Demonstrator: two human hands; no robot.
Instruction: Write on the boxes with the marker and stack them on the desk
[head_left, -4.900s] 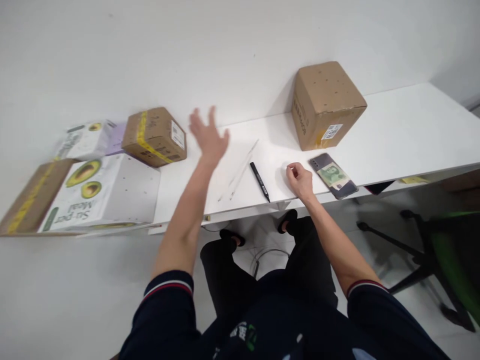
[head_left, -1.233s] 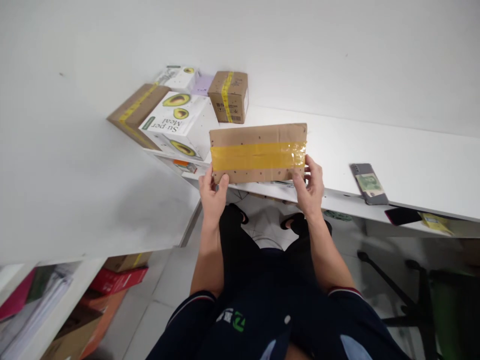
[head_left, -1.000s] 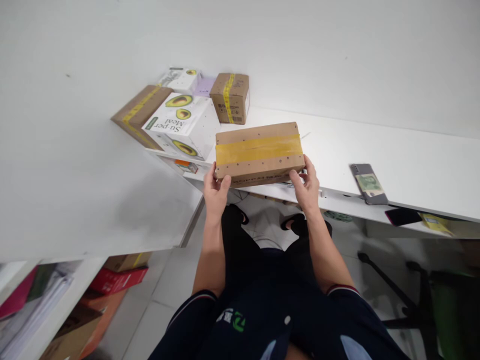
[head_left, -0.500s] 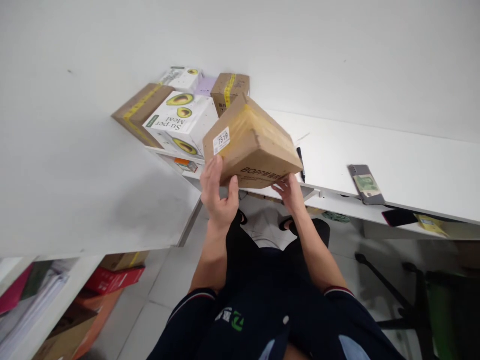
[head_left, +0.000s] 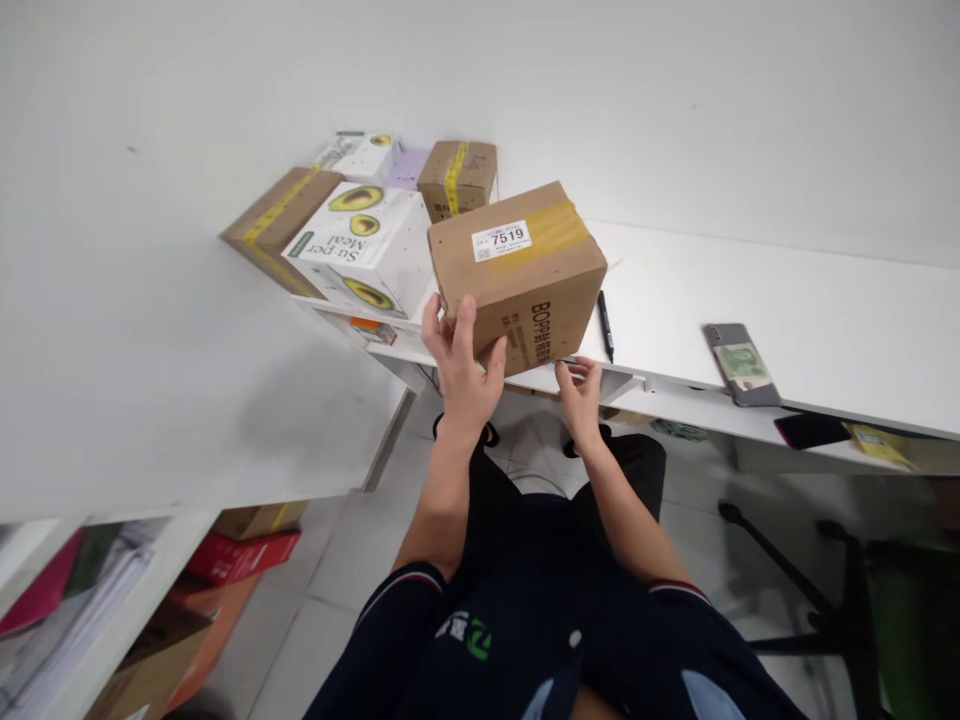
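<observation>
A brown cardboard box (head_left: pixel 487 285) with yellow tape and a white label reading 7519 is held tilted above the table's front edge. My left hand (head_left: pixel 466 375) grips its lower left corner, thumb on the front side and fingers along the left edge. Under the lower right corner, my right hand (head_left: pixel 581 400) has its curled fingers against the bottom edge; the fingertips are partly hidden. Just right of the box a black marker pen (head_left: pixel 606 328) lies on the white table (head_left: pixel 675 290).
White avocado-print boxes (head_left: pixel 360 235) and taped brown boxes (head_left: pixel 459 178) stand at the back left. A phone (head_left: pixel 741 365) with a banknote on its back lies to the right. An open shelf (head_left: pixel 720 412) runs under the tabletop. A chair (head_left: pixel 847 590) stands at the lower right.
The box has been turned, so its labelled taped face now points up and its printed side faces me. My left hand has moved slightly right; my right hand stays near the lower right corner.
</observation>
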